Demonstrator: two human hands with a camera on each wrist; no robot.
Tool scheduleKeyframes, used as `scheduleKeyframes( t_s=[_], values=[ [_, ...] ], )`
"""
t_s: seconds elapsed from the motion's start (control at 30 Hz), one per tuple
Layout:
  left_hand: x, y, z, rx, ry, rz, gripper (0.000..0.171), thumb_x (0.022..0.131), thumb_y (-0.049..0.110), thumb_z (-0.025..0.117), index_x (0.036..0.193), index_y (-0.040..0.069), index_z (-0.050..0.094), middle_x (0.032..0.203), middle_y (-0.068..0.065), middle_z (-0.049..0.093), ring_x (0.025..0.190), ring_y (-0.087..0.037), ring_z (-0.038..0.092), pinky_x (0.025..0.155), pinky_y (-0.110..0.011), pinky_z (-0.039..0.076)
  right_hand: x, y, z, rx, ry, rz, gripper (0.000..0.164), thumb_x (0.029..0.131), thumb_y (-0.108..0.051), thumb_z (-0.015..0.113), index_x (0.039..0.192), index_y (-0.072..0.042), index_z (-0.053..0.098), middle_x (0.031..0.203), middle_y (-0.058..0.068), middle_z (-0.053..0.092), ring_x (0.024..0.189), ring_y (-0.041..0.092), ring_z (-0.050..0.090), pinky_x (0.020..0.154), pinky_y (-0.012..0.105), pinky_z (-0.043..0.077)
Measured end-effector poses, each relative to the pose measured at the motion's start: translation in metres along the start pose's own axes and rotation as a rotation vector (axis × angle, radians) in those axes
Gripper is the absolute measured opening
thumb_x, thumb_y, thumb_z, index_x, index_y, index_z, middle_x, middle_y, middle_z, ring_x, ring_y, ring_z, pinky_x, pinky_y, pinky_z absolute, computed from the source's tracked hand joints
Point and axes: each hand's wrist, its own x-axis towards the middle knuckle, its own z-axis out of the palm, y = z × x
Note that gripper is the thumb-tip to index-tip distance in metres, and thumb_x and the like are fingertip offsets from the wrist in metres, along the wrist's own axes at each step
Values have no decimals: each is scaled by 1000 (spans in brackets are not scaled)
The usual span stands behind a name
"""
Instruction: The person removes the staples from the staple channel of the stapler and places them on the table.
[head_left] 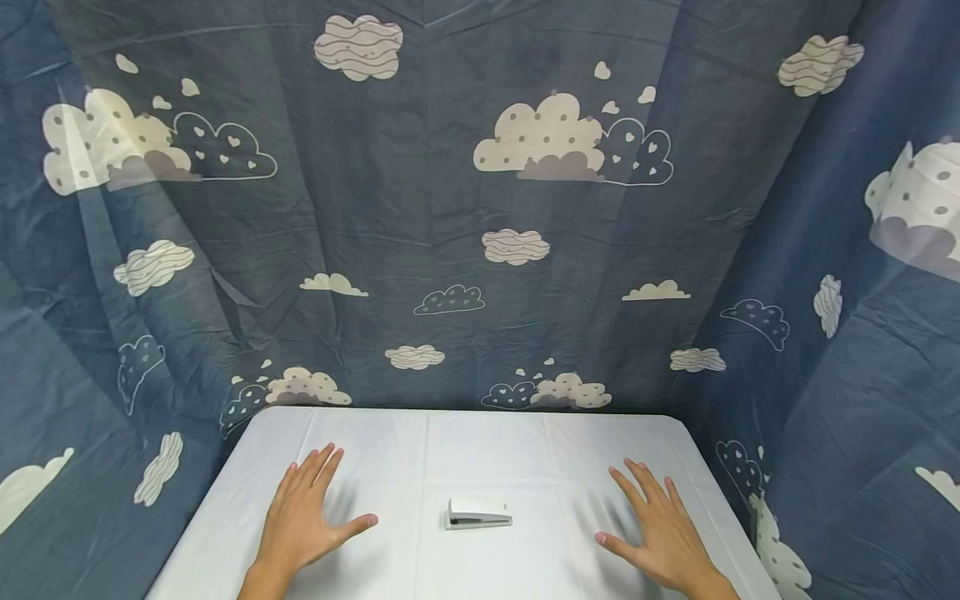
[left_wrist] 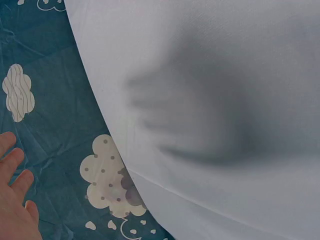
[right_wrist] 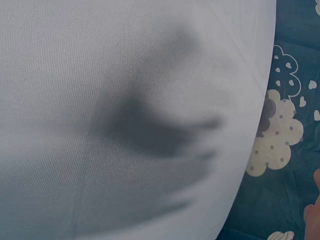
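Observation:
A small white stapler (head_left: 478, 513) with a grey base lies on the white table between the two hands. To its left, the left hand (head_left: 303, 512) hovers above the cloth, fingers spread and thumb pointing toward the stapler. On the other side the right hand (head_left: 660, 533) is held likewise, its fingers apart and its thumb toward the middle. Neither hand touches the stapler. In the left wrist view, part of the left hand (left_wrist: 17, 195) shows at the lower left edge. Only a sliver of the right hand (right_wrist: 313, 212) appears in the right wrist view.
A white cloth with fold creases covers the table (head_left: 480, 450). Behind it and at both sides hangs a dark blue curtain (head_left: 450, 200) printed with pale clouds and hearts. Shadows of the hands fall on the cloth.

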Motion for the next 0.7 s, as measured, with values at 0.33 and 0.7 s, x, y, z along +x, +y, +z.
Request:
scheduleKeyframes(
  t_s=[0.33, 0.7],
  values=[
    [-3, -1, 2, -26, 4, -1, 118, 66, 88, 70, 155, 14, 46, 161, -8, 44, 149, -34, 37, 126, -50, 17, 2, 1, -1, -15, -7, 6, 94, 80, -67, 74, 153, -15, 48, 159, 16, 42, 145, 41, 38, 127, 38, -19],
    [-3, 0, 5, -62, 17, 14, 113, 65, 82, 77, 152, 14, 50, 159, -7, 47, 146, -34, 42, 120, -56, 27, 6, -1, 5, 11, 9, 0, 88, 82, -65, 75, 151, -15, 51, 157, 16, 46, 144, 40, 40, 129, 37, -13]
  ],
)
